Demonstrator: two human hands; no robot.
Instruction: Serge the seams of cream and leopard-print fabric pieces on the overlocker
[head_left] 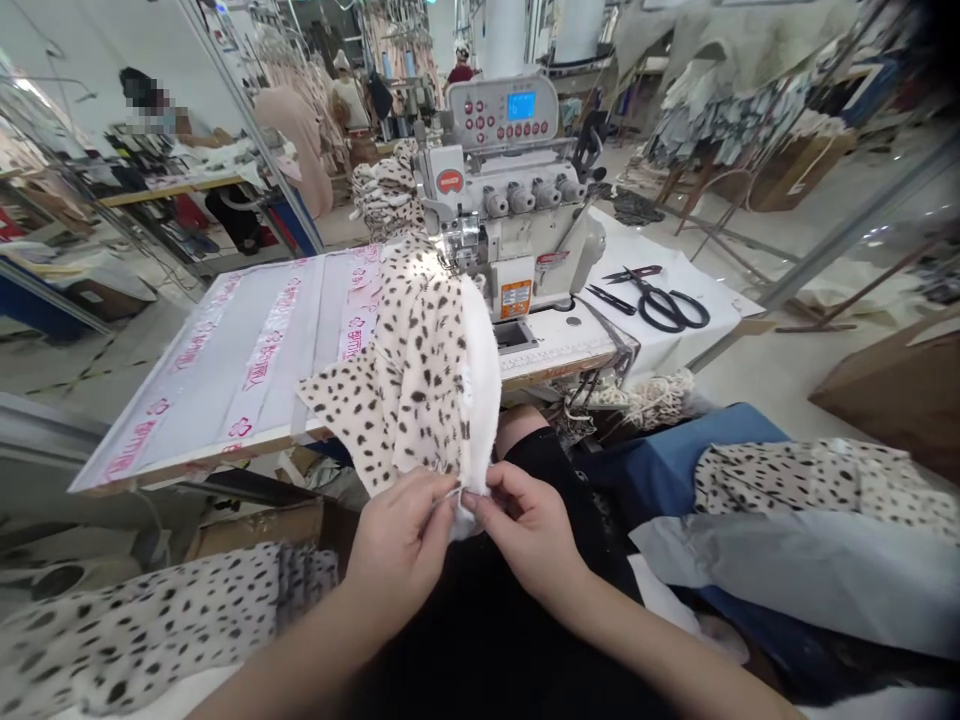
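A cream fabric piece with dark spots (pixel 420 370) runs from the needle area of the sewing machine (pixel 517 200) down over the table edge to my lap. Along its right side lies a fluffy white edge (pixel 484 390). My left hand (pixel 409 535) pinches the fabric's lower end between thumb and fingers. Close beside it, my right hand (pixel 529 520) grips the white edge the same way, thumb on top. The two thumbs nearly meet. Whether the layers are joined at my fingertips is too small to tell.
Large black-handled scissors (pixel 671 305) and small thread snips (pixel 611 298) lie right of the machine. Stacks of spotted fabric (pixel 172 620) sit low at left and another spotted pile (pixel 817 480) at right. A plastic-covered table top (pixel 277 340) extends left. Another person (pixel 146 100) sits farther back.
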